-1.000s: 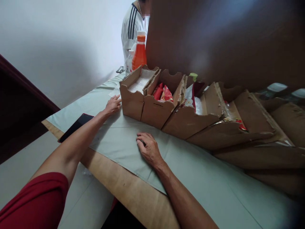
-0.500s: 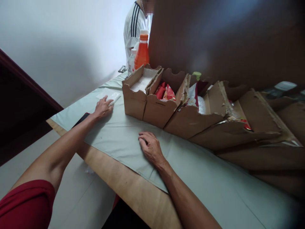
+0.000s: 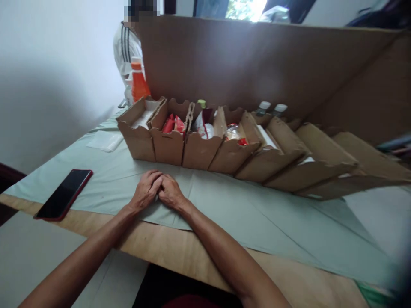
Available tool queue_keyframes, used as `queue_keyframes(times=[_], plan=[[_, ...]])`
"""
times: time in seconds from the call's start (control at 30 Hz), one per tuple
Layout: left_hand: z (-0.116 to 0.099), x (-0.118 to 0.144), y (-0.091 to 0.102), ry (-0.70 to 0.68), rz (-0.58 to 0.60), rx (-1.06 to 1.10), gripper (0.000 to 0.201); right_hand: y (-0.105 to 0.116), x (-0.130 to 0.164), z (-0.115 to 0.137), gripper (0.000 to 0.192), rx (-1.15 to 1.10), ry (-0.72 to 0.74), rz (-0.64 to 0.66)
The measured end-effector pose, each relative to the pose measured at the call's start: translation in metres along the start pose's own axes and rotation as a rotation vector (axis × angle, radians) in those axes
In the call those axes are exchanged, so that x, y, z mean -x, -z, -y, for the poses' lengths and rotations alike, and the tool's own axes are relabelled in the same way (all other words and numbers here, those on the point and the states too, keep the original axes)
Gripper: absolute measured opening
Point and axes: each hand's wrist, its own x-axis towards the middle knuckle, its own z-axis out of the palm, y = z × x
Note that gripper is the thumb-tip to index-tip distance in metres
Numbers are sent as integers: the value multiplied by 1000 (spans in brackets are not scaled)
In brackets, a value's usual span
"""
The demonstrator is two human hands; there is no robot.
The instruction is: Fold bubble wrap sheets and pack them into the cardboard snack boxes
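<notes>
The row of cardboard boxes (image 3: pixel 199 145) stands on the cloth-covered counter (image 3: pixel 257 222), several boxes holding packets, those farther right harder to read. Just before it the left hand (image 3: pixel 146 190) and right hand (image 3: pixel 170 193) rest together on the cloth, loosely curled, grasping nothing. Judging from this, no packing is underway. A phone (image 3: pixel 64 193) lies left; a clear sachet (image 3: pixel 105 140) sits untouched.

Plain white wall (image 3: pixel 48 64), wooden table (image 3: pixel 180 248), bright window (image 3: pixel 247 8) behind cardboard screen (image 3: pixel 257 68).

Both hands, left (image 3: pixel 146 190) touching right (image 3: pixel 170 193), rest empty on the grey-green cloth (image 3: pixel 224 209).
</notes>
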Motion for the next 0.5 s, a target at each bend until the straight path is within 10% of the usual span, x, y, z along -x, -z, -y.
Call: queue_keyframes(times=[0.17, 0.5], plan=[[6, 4, -8, 8, -20, -4, 52, 21, 66, 21, 25, 25, 30, 72], [6, 9, -12, -22, 1, -79, 47, 34, 306, 109, 24, -141, -131, -2]])
